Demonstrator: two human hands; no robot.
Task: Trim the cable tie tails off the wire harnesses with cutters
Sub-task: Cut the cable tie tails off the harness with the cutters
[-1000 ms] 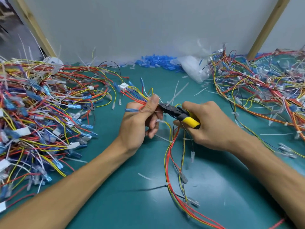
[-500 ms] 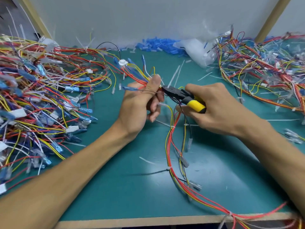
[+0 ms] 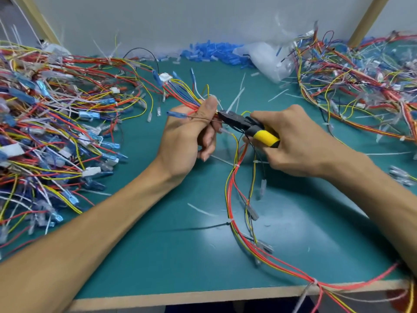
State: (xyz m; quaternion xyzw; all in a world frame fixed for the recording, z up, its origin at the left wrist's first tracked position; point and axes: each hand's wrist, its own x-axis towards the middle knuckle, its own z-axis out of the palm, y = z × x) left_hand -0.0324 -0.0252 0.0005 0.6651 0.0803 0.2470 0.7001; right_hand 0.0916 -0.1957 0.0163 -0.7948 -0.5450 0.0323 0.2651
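- The wire harness (image 3: 233,177) is lying across the middle of the green mat (image 3: 158,245). Its upper end is being held up off the mat, and its red and yellow wires are trailing down to the near table edge (image 3: 203,297).
- The harness's lower end is running over that edge and is being cut off by the frame at the bottom right.
- The left hand (image 3: 187,136) is pinching the bundle, thumb on top and fingers curled beneath. The wires inside the grip are being hidden.
- The right hand (image 3: 300,141) is clenching the yellow handles of the cutters (image 3: 239,122), covering most of them.
- The black cutter tips are sitting right against the left thumb. How far apart the blades are standing is hard to make out.
- A white cable tie tail (image 3: 235,100) is rising from just by the tips. Whether it is joined to the harness or lying loose behind is unclear.
- Above the thumb, wires are fanning out towards a white connector (image 3: 164,77).
- Tangled harness piles are crowding the left (image 3: 56,123) and right (image 3: 361,86) of the mat, both running out of frame.
- Blue terminals (image 3: 214,54) and a clear bag (image 3: 268,59) are lying along the back wall.
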